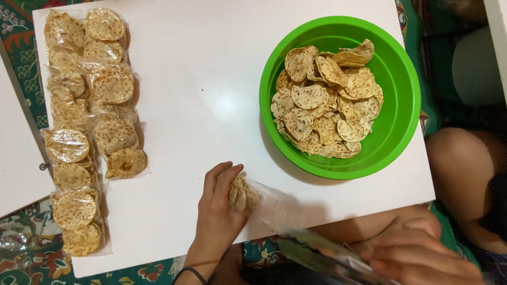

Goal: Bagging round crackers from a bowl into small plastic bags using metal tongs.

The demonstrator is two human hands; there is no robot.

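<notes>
My left hand [219,208] rests on the white table [200,89] near its front edge, fingers closed around a clear plastic bag [269,206] with a few round speckled crackers [241,193] inside. My right hand [417,256] is at the lower right below the table edge, blurred, fingers on a stack of clear plastic bags [317,253]. A green plastic bowl [398,79] heaped with loose round crackers [327,100] stands beyond the hands at the right.
Two rows of filled, sealed cracker bags [87,116] lie along the table's left side. A patterned cloth covers the floor around. Bare knees show at the right, and a second white surface [16,153] is at far left.
</notes>
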